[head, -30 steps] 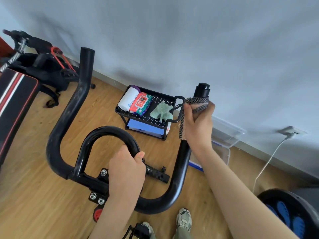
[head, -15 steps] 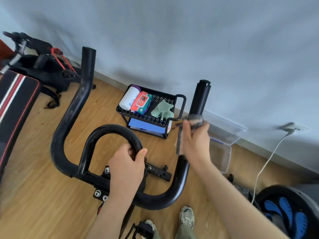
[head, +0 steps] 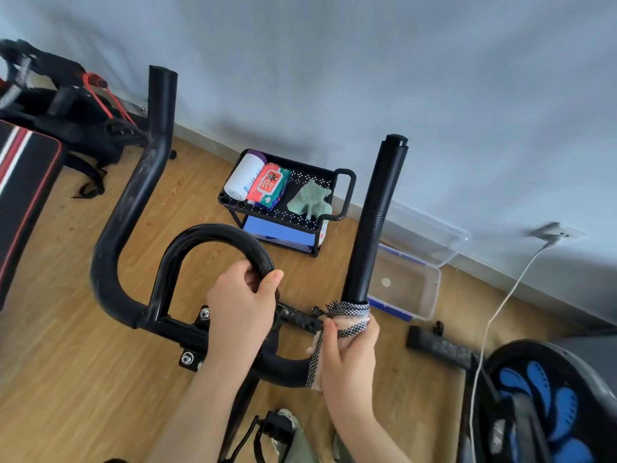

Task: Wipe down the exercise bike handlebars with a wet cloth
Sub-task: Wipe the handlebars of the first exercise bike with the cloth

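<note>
Black exercise bike handlebars [head: 110,235] fill the middle of the view, with two upright horns and a central loop. My right hand [head: 350,355] grips the base of the right horn [head: 374,222], wrapped in a black-and-white checked cloth [head: 349,312] that circles the tube. A strip of the cloth hangs down beside my thumb. My left hand [head: 240,305] holds the right side of the central loop [head: 213,233], fingers curled over the tube.
A small black cart [head: 345,195] by the wall holds a white roll, a red wipes pack and a green cloth. A clear plastic bin [head: 420,285] lies to its right. A striped bench [head: 23,182] stands left; a white cable [head: 494,315] runs from the wall socket.
My right hand slid the cloth down the right horn from its top end to its base. My left hand stayed on the central loop.
</note>
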